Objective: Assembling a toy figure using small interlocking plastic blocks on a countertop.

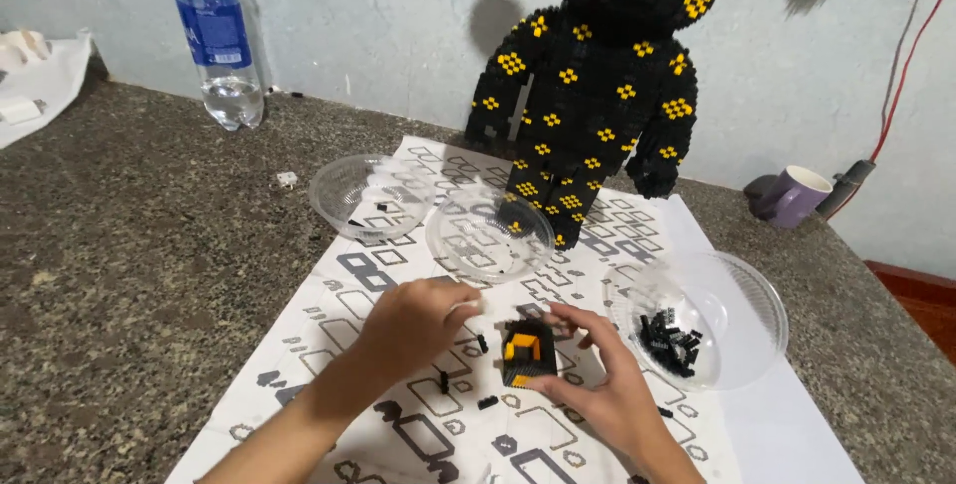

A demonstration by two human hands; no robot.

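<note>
Nearby, three clear bowls sit on the printed sheet (pixel 398 424): the right bowl (pixel 747 290) holds a heap of small black bricks (pixel 669 342), the left bowl (pixel 344 190) a few stray ones, the middle bowl (pixel 488 235) hardly any I can make out. The right hand (pixel 597 384) pinches a small black-and-orange block (pixel 526 350) on the sheet. The left hand (pixel 418 320) is curled beside it; whether it holds anything is hidden. Behind stand a black, yellow-spotted brick figure (pixel 597 96), head cut off, a bottle (pixel 221 36) and a purple mug (pixel 792 195).
</note>
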